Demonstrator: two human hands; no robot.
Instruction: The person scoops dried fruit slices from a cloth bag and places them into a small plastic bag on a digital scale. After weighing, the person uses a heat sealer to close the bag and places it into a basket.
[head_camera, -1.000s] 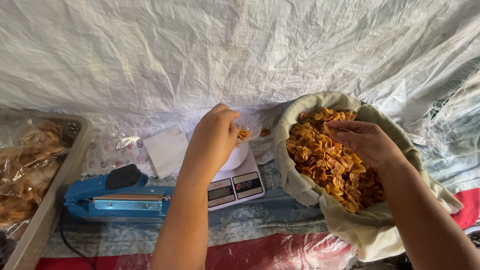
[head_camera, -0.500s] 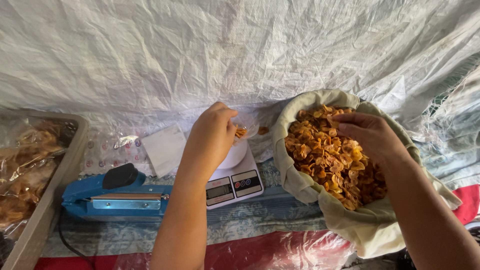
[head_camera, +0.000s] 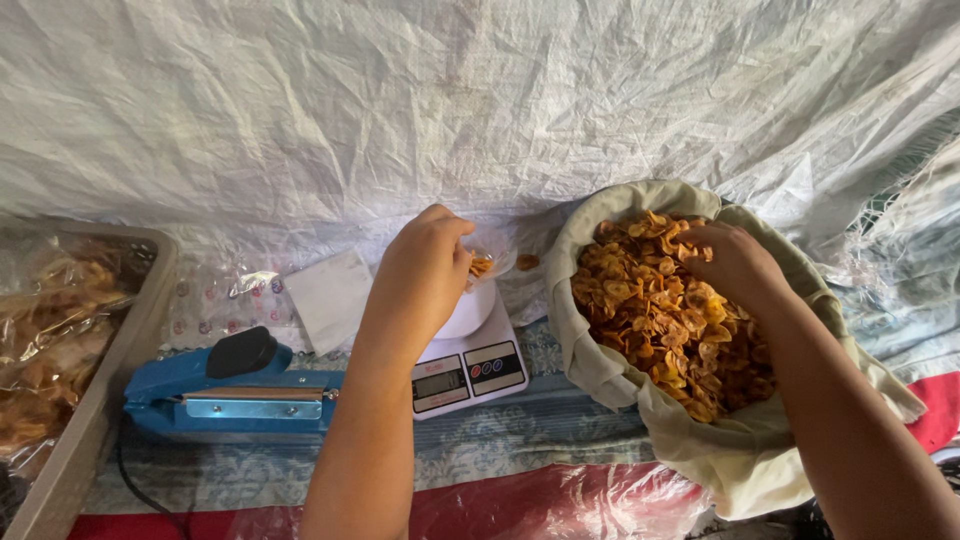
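My left hand (head_camera: 425, 265) covers most of the small clear bag (head_camera: 490, 262) and the white platform of the kitchen scale (head_camera: 470, 355) beneath it; how my fingers grip the bag cannot be told. My right hand (head_camera: 735, 262) hides its fingertips among the fried chips (head_camera: 660, 315), so any hold on them is unclear. At 9 o'clock, the grey tray (head_camera: 95, 420) of packed bags is cut by the left edge. At 5 o'clock, the cloth sack (head_camera: 740, 460) and my forearm leave the view.
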